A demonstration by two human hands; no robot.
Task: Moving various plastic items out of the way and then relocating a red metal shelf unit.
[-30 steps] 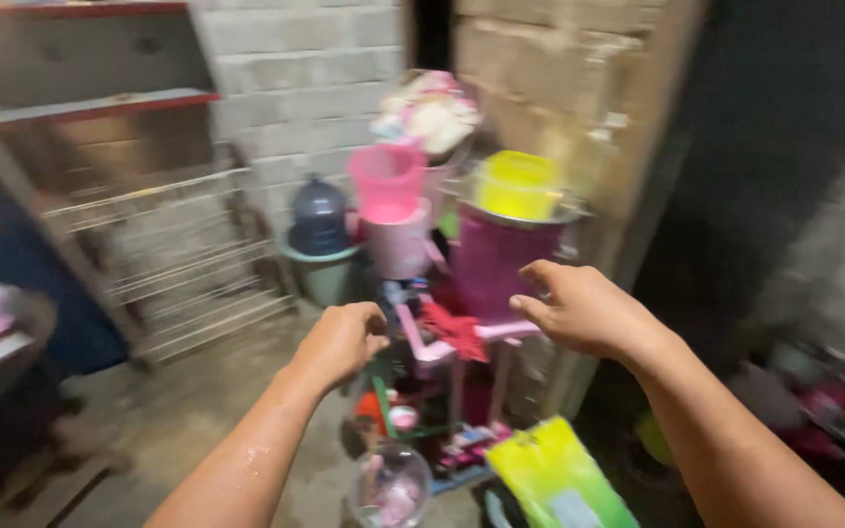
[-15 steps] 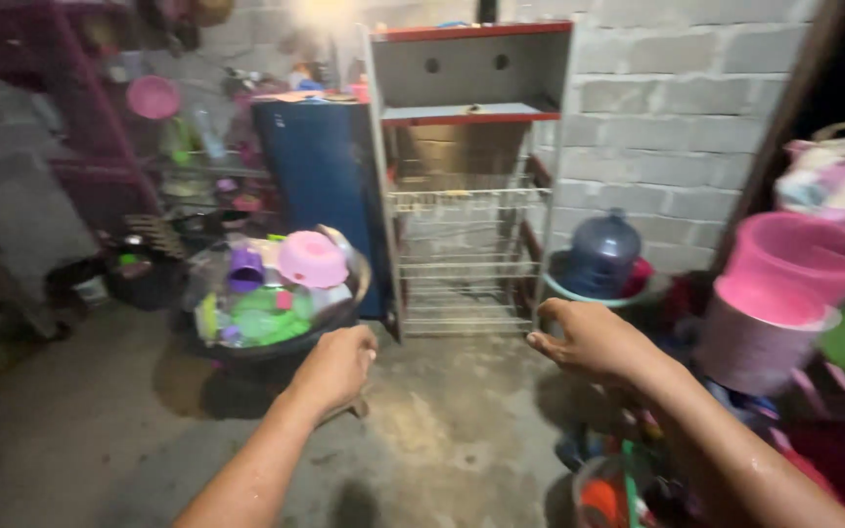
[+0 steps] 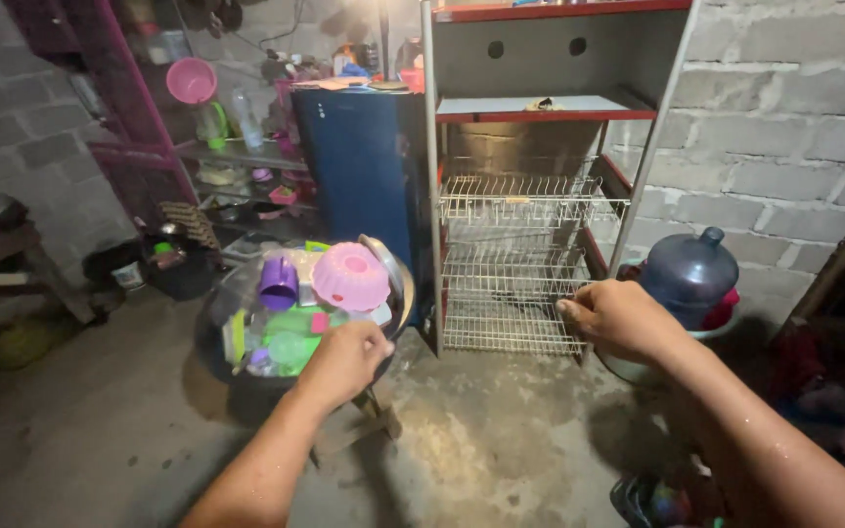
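A dark round basin (image 3: 215, 323) full of plastic dishes, with a pink bowl (image 3: 350, 276) and purple cup (image 3: 278, 283) on top, sits just beyond the left hand (image 3: 344, 362), fingers curled and empty, while the right hand (image 3: 618, 318), loosely clenched, hovers near a blue water jug (image 3: 689, 274) beside the wire rack (image 3: 520, 264).

Grey block walls (image 3: 775, 147), stained concrete floor (image 3: 501, 440), red-trimmed wire shelf rack (image 3: 530, 196) (dim light throughout), blue cabinet (image 3: 354, 166) beside.
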